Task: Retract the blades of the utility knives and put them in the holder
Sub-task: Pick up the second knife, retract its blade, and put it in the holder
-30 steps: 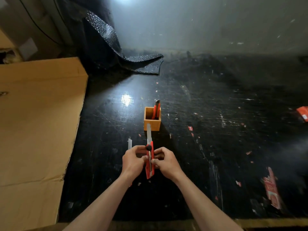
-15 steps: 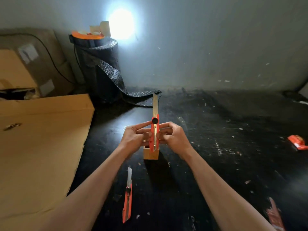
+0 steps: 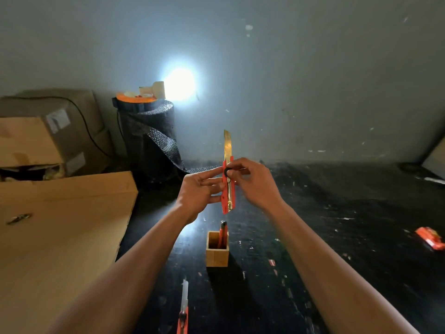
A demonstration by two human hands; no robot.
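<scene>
I hold an orange utility knife (image 3: 227, 191) upright in the air, its long blade (image 3: 227, 143) fully out and pointing up. My left hand (image 3: 198, 192) grips the handle from the left. My right hand (image 3: 254, 183) pinches the black slider knob near the top of the handle. Below my hands a small wooden holder (image 3: 217, 255) stands on the black table, with one orange knife (image 3: 222, 233) standing inside it. Another orange knife (image 3: 183, 309) lies on the table near the bottom edge, blade extended toward the holder.
A large cardboard sheet (image 3: 57, 237) covers the left of the table (image 3: 337, 237). Cardboard boxes (image 3: 48, 136) and a black mesh roll (image 3: 149, 136) stand at the back left by the wall. An orange packet (image 3: 431, 237) lies at the far right. Scraps litter the tabletop.
Both hands have lifted the knife up and away from the table, and the view has tilted upward. The right fingers now sit on the slider knob. The blade stays extended.
</scene>
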